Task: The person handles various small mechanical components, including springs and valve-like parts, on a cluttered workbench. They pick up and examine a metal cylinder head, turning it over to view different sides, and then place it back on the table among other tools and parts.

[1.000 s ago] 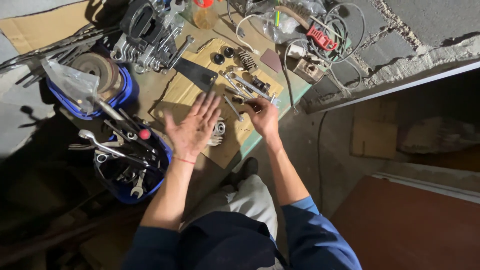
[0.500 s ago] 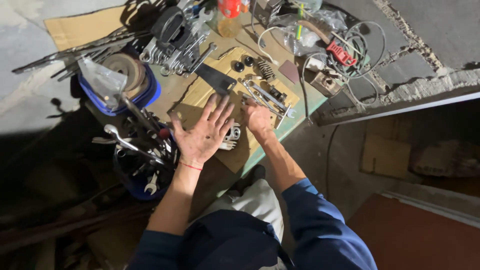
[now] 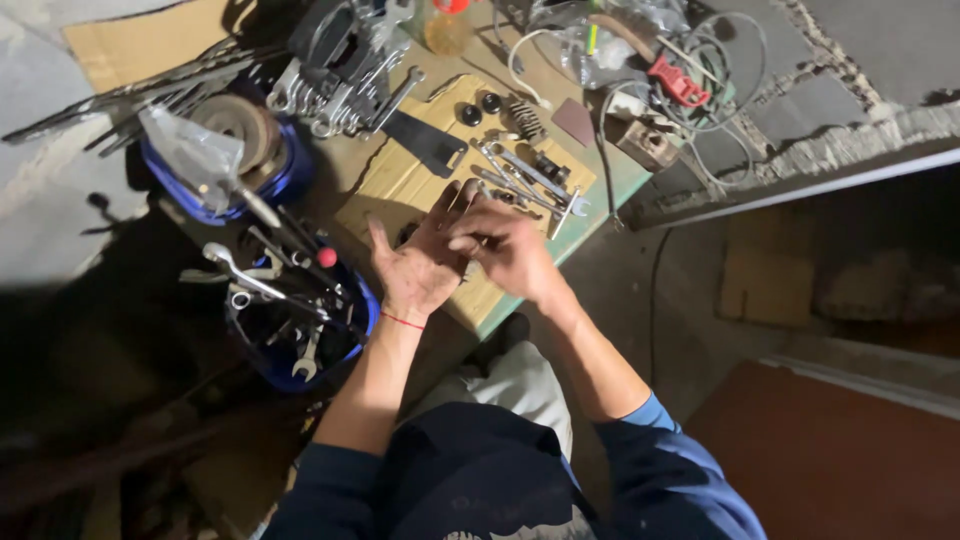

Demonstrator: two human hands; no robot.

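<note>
Head view: left hand lay flat on the cardboard, holding nothing; right hand overlapped its fingers, grip unclear.

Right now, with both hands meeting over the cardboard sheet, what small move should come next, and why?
Probably part the hands. The left hand lies spread and flat on the cardboard sheet, the right hand overlaps its fingers, and whatever lies beneath is hidden. The wrenches lie just beyond.

cardboard sheet on counter | wrenches on sheet | tool bucket left of sheet | cables right of sheet
</note>
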